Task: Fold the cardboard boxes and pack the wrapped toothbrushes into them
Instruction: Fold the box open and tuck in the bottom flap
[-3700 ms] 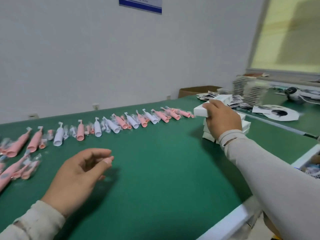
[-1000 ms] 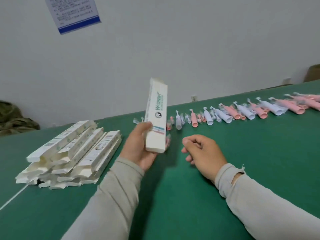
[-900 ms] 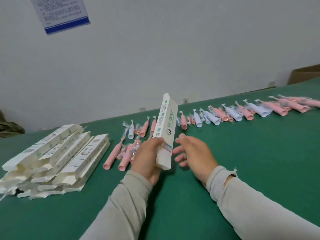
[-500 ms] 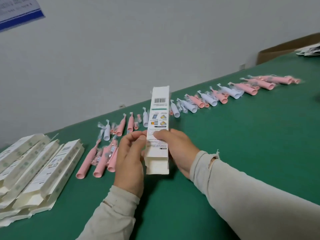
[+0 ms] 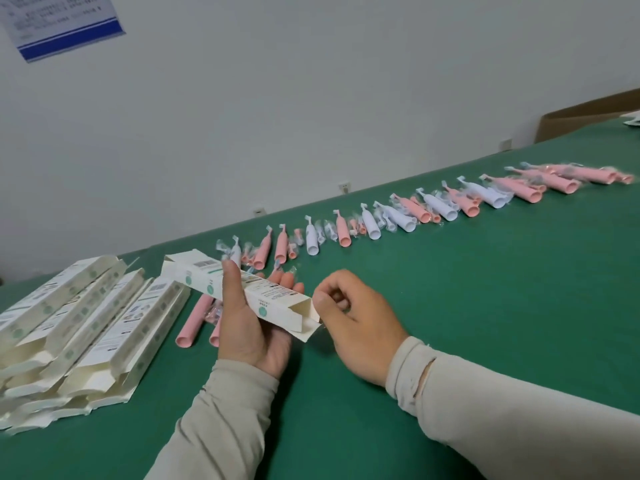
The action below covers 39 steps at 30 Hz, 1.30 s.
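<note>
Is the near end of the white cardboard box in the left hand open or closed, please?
Open. The white cardboard box, held by the left hand, shows a hollow end with unfolded flaps facing the right hand.

No text you can read, print on the box in your left hand too blurred, barcode patch only, wall notice above it illegible, blue band across its bottom

A green table is carrying a heap of flat white cardboard boxes at its left end, with two pink toothbrush handles lying just right of that heap and a long row of wrapped pink and white toothbrushes stretching away beyond it to the right along the far edge.
</note>
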Each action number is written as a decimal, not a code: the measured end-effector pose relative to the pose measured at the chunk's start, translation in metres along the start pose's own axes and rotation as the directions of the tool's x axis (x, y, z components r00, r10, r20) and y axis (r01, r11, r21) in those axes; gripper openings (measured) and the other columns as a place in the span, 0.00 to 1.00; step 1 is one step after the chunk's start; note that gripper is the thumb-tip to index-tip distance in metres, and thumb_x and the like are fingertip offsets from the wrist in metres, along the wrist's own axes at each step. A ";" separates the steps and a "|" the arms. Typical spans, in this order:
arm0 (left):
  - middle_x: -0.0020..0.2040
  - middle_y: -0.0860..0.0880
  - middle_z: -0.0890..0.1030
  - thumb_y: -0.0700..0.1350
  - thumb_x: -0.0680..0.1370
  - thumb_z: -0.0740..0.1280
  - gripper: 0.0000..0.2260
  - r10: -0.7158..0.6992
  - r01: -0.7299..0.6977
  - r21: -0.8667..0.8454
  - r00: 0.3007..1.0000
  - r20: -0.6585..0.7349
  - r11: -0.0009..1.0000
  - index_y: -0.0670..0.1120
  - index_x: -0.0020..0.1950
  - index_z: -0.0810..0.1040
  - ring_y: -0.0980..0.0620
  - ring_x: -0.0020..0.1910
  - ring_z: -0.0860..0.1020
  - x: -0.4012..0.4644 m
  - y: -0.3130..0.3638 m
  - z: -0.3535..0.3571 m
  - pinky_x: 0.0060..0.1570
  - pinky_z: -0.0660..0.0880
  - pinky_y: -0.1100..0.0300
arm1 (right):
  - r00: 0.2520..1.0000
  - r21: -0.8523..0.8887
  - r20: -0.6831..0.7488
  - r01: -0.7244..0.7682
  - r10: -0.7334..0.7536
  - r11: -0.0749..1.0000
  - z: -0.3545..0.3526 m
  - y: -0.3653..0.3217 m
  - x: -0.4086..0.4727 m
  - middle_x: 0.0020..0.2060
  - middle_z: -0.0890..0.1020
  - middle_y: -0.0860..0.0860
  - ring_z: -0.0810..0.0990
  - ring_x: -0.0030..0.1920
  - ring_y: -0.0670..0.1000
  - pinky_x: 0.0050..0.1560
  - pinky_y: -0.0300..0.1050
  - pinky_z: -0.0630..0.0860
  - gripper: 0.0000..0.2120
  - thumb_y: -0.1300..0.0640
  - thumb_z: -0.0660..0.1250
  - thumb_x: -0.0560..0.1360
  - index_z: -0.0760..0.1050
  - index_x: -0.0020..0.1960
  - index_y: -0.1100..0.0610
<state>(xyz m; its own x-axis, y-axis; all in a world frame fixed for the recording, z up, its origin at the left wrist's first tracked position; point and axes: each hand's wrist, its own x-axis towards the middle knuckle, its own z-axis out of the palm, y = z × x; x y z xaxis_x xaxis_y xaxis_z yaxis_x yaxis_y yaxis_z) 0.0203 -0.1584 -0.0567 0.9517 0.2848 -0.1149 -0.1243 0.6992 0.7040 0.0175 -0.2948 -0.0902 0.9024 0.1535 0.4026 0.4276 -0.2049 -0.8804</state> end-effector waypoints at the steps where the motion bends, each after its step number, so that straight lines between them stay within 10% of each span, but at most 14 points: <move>1: 0.61 0.41 0.79 0.67 0.73 0.66 0.36 0.010 -0.010 -0.007 1.000 -0.018 1.000 0.42 0.70 0.70 0.48 0.58 0.80 0.002 0.000 0.000 0.52 0.79 0.51 | 0.999 -0.016 0.028 0.033 -0.032 0.999 -0.002 0.002 -0.001 0.37 0.78 0.38 0.74 0.34 0.41 0.40 0.40 0.73 0.03 0.49 0.64 0.78 0.73 0.45 0.45; 10: 0.46 0.44 0.84 0.67 0.66 0.70 0.39 -0.001 0.006 -0.058 0.995 0.097 0.998 0.41 0.67 0.74 0.48 0.46 0.84 0.004 -0.006 -0.003 0.49 0.82 0.52 | 0.992 -0.066 0.088 0.102 -0.096 0.993 -0.006 -0.002 -0.003 0.44 0.80 0.41 0.79 0.46 0.43 0.49 0.44 0.77 0.17 0.35 0.66 0.65 0.69 0.48 0.42; 14: 0.45 0.45 0.79 0.61 0.70 0.71 0.27 -0.062 0.071 -0.031 0.974 0.219 0.997 0.44 0.61 0.75 0.50 0.44 0.81 -0.002 -0.017 0.001 0.44 0.82 0.52 | 0.997 -0.022 0.011 0.077 -0.077 0.997 -0.003 -0.004 -0.002 0.41 0.81 0.35 0.80 0.42 0.41 0.45 0.37 0.76 0.11 0.42 0.69 0.67 0.71 0.44 0.45; 19: 0.47 0.44 0.80 0.60 0.67 0.74 0.39 -0.079 0.084 -0.013 0.974 0.212 0.996 0.42 0.73 0.69 0.48 0.48 0.82 -0.007 -0.024 0.005 0.48 0.81 0.51 | 0.998 -0.019 -0.035 0.055 -0.055 0.998 -0.006 -0.003 -0.003 0.33 0.75 0.23 0.76 0.39 0.28 0.42 0.22 0.68 0.08 0.56 0.73 0.70 0.74 0.37 0.49; 23: 0.50 0.43 0.77 0.63 0.69 0.72 0.41 -0.099 0.108 -0.032 0.973 0.207 0.994 0.42 0.76 0.67 0.46 0.56 0.78 -0.002 -0.022 0.001 0.59 0.78 0.46 | 0.998 -0.053 0.012 0.068 -0.068 0.996 -0.012 -0.008 -0.003 0.38 0.81 0.33 0.78 0.39 0.37 0.41 0.30 0.71 0.04 0.50 0.71 0.71 0.77 0.42 0.48; 28: 0.44 0.43 0.79 0.66 0.70 0.68 0.40 -0.071 0.075 -0.023 0.988 0.139 0.997 0.39 0.72 0.69 0.47 0.41 0.80 0.001 -0.009 -0.005 0.50 0.81 0.51 | 0.946 -0.224 0.277 0.233 -0.168 0.946 -0.018 -0.012 -0.006 0.52 0.79 0.39 0.76 0.55 0.42 0.58 0.42 0.74 0.13 0.42 0.65 0.70 0.70 0.53 0.42; 34: 0.51 0.42 0.72 0.64 0.75 0.67 0.37 -0.067 0.084 -0.076 0.976 0.207 0.994 0.40 0.73 0.66 0.46 0.55 0.74 -0.002 -0.011 0.000 0.66 0.73 0.48 | 0.954 -0.187 0.093 0.298 -0.285 0.936 -0.017 -0.014 -0.002 0.49 0.74 0.26 0.75 0.50 0.40 0.54 0.38 0.73 0.07 0.51 0.68 0.73 0.73 0.50 0.46; 39: 0.47 0.44 0.71 0.62 0.74 0.70 0.36 -0.073 0.090 -0.065 0.971 0.229 0.994 0.41 0.73 0.66 0.49 0.46 0.76 -0.003 -0.013 0.000 0.52 0.79 0.55 | 0.962 -0.148 0.028 0.274 -0.273 0.950 -0.018 -0.009 -0.001 0.47 0.75 0.36 0.76 0.50 0.39 0.54 0.38 0.73 0.08 0.49 0.70 0.72 0.81 0.51 0.45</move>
<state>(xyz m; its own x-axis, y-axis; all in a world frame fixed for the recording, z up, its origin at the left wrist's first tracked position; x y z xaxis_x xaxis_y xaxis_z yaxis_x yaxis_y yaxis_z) 0.0195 -0.1683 -0.0657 0.9971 0.0755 -0.0021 -0.0564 0.7632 0.6437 0.0137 -0.3105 -0.0781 0.7494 0.2309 0.6205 0.6617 -0.2952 -0.6892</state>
